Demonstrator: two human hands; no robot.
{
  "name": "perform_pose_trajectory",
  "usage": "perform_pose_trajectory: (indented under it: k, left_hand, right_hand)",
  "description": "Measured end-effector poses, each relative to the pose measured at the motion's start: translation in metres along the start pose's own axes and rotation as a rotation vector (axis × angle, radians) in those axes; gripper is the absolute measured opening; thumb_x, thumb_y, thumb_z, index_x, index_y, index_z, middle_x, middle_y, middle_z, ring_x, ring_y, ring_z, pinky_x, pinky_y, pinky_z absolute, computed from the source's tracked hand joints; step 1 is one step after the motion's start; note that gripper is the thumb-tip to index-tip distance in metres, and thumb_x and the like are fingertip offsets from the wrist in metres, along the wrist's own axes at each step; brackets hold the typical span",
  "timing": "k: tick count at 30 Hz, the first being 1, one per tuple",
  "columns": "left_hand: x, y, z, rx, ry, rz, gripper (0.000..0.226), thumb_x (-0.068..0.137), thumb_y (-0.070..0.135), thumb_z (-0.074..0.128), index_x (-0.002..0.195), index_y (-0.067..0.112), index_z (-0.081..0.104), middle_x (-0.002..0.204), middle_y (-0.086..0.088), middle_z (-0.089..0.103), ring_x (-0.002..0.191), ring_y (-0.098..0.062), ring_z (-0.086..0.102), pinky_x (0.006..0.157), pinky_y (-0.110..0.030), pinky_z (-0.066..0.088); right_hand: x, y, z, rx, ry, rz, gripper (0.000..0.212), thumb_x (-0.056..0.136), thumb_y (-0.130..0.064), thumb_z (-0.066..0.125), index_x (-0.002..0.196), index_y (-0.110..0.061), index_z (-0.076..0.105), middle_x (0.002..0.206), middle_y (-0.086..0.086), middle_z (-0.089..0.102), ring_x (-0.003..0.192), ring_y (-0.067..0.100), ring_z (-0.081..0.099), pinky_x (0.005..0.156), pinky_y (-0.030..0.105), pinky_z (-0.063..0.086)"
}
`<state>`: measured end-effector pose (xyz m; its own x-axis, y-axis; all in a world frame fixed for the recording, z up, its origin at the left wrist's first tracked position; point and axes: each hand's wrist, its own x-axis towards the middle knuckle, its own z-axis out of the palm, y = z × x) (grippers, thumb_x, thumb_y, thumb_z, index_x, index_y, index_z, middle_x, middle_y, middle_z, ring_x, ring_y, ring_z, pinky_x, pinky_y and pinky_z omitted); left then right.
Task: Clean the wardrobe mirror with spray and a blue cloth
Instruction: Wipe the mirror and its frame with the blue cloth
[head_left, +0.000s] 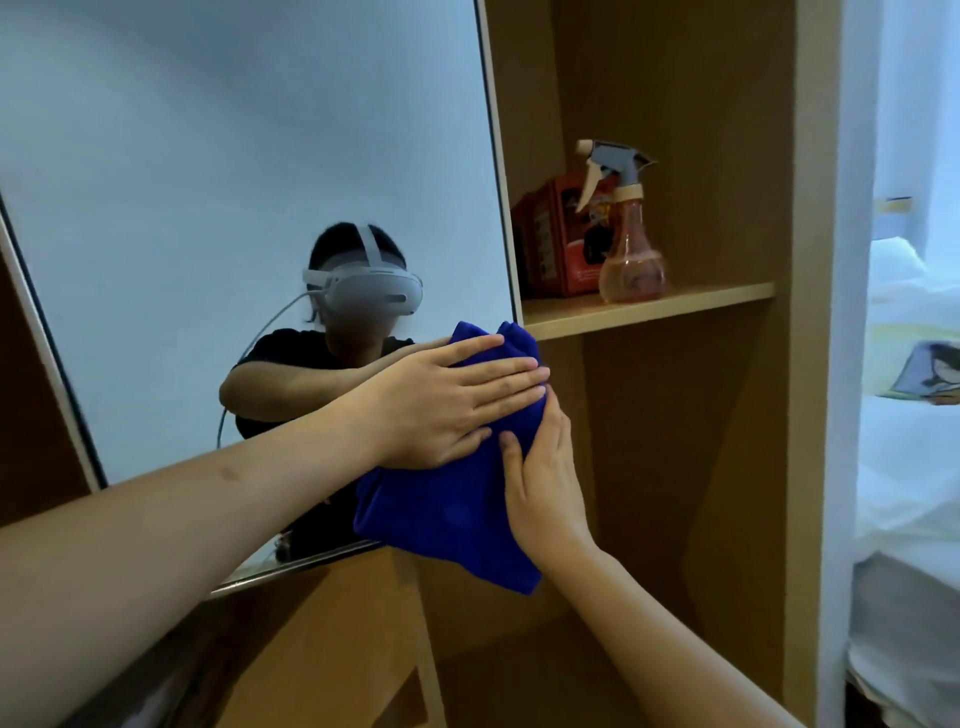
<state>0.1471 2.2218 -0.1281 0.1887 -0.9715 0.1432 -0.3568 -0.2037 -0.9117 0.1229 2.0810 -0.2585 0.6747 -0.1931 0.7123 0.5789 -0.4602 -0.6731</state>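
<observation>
Both hands are on the blue cloth at the mirror's lower right corner: left hand pressing flat, right hand gripping its edge. The spray bottle stands on the shelf beside a red box.

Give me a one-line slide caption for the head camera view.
Both hands, left hand and right hand, hold a blue cloth at the wardrobe mirror edge; spray bottle shelved.
</observation>
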Motion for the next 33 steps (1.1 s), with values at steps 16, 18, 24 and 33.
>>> perform_pose_trajectory:
  k: [16,18,24,33]
  left_hand:
    - [0.034,-0.047,-0.01,-0.089,0.093,0.222,0.052,0.097,0.03,0.027,0.126,0.003,0.061,0.128,-0.014,0.063,0.127,-0.029,0.053,0.115,-0.041,0.016]
    - [0.035,-0.063,-0.015,-0.12,0.096,0.251,0.053,0.096,0.031,0.027,0.126,0.005,0.061,0.129,-0.013,0.062,0.127,-0.027,0.053,0.114,-0.041,0.016]
    - [0.04,-0.099,-0.023,-0.163,0.002,0.29,0.057,0.096,0.034,0.021,0.135,0.012,0.055,0.139,-0.007,0.055,0.136,-0.022,0.044,0.117,-0.04,0.008]
    - [0.047,-0.134,-0.042,-0.225,0.029,0.322,0.055,0.09,0.03,0.026,0.124,0.01,0.065,0.127,-0.007,0.065,0.124,-0.023,0.056,0.111,-0.042,0.028]
  right_hand:
    - [0.014,-0.03,0.003,0.022,0.045,0.206,0.057,0.101,-0.045,0.03,0.152,-0.027,0.012,0.151,-0.006,0.031,0.132,0.006,0.039,0.105,0.036,0.045]
    - [0.022,-0.044,0.005,-0.011,0.083,0.242,0.056,0.101,-0.044,0.029,0.152,-0.028,0.011,0.151,-0.004,0.03,0.134,0.008,0.037,0.107,0.04,0.043]
    - [0.041,-0.094,0.013,-0.037,0.161,0.427,0.058,0.103,-0.032,0.036,0.153,-0.025,0.007,0.156,-0.004,0.019,0.144,0.01,0.021,0.117,0.043,0.029]
    - [0.069,-0.145,0.007,-0.098,0.179,0.601,0.058,0.103,-0.033,0.031,0.154,-0.022,0.006,0.159,-0.002,0.01,0.146,0.013,0.015,0.119,0.041,0.025]
